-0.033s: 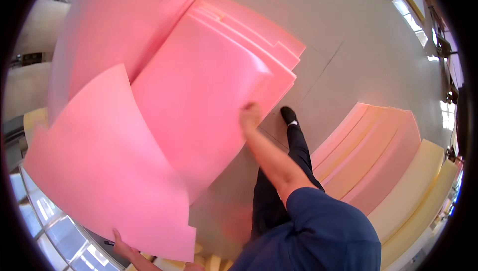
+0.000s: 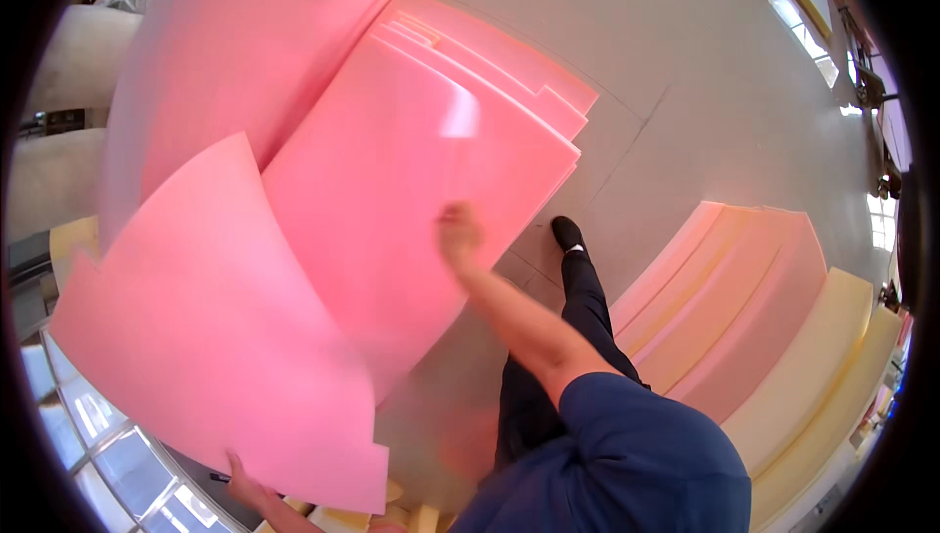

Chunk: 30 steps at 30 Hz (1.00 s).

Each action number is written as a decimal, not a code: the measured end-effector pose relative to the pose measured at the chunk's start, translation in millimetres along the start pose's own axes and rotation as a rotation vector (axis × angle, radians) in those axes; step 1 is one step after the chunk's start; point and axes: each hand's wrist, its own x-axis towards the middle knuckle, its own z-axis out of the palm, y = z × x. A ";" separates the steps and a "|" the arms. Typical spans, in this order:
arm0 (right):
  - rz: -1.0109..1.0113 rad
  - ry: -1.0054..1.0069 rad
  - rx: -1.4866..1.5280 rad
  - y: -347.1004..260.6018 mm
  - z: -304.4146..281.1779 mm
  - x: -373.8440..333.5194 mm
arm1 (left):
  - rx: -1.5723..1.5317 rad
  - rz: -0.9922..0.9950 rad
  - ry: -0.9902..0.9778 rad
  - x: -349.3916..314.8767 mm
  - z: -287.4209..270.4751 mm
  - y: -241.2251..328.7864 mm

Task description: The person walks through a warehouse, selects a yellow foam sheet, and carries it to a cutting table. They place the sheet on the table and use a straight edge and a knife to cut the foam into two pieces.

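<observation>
Pink foam, smooth and faintly glossy, fills most of the view as broad, thin, flexible sheets. At about seven o'clock, nearest the lower edge, the left hand (image 2: 245, 484) grips the bottom edge of a large pink sheet (image 2: 215, 337); its fingers are curled shut on that edge, though only part of the hand shows. This sheet bows outward in a soft curve, its lower right corner cut square, its surface matte and slightly blurred.

Toward the centre, the right hand (image 2: 458, 234) reaches up on a bare forearm from a dark blue sleeve (image 2: 627, 455) and presses against a second pink sheet (image 2: 411, 171); how far the fingers are closed cannot be told, because the hand is blurred. This second sheet is flatter, with a bright highlight near its upper middle. It lies on top of a stack of pink sheets (image 2: 529, 68), whose stepped edges fan out toward one o'clock.

Below the right arm a dark trouser leg and black shoe (image 2: 566, 232) stand on a smooth grey floor (image 2: 705, 92). At four o'clock, thick foam slabs (image 2: 734, 298) in pink, peach and pale yellow lie in a staggered pile.
</observation>
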 end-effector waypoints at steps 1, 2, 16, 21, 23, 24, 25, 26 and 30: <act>-0.283 -0.004 -0.004 -27.6 37.5 -34.1 | -0.014 0.027 -0.023 3.1 -1.8 4.2; -0.356 -0.205 -0.075 -117.4 53.1 -89.4 | -0.021 0.013 0.039 8.0 -33.4 -16.5; -0.679 -0.747 0.572 -436.8 30.0 -366.6 | 0.039 0.383 0.192 -7.8 -89.3 110.3; -0.650 -0.738 0.526 -402.8 10.7 -321.8 | 0.121 0.317 0.215 -20.9 -53.2 84.7; -0.689 -0.741 0.454 -392.8 -25.0 -285.4 | 0.087 0.316 0.164 -28.8 -46.3 80.8; -0.689 -0.669 0.449 -385.2 -29.6 -273.6 | 0.066 0.329 0.111 -29.8 -40.7 83.9; -0.696 -0.611 0.459 -366.4 -34.4 -261.6 | 0.038 0.347 0.077 -32.4 -35.1 83.3; -0.623 -0.576 0.427 -339.6 -44.4 -240.7 | 0.052 0.339 0.037 -32.1 -25.5 79.8; -0.303 -0.310 0.019 -191.4 -115.9 -155.5 | 0.139 0.575 -0.103 -52.7 7.6 54.6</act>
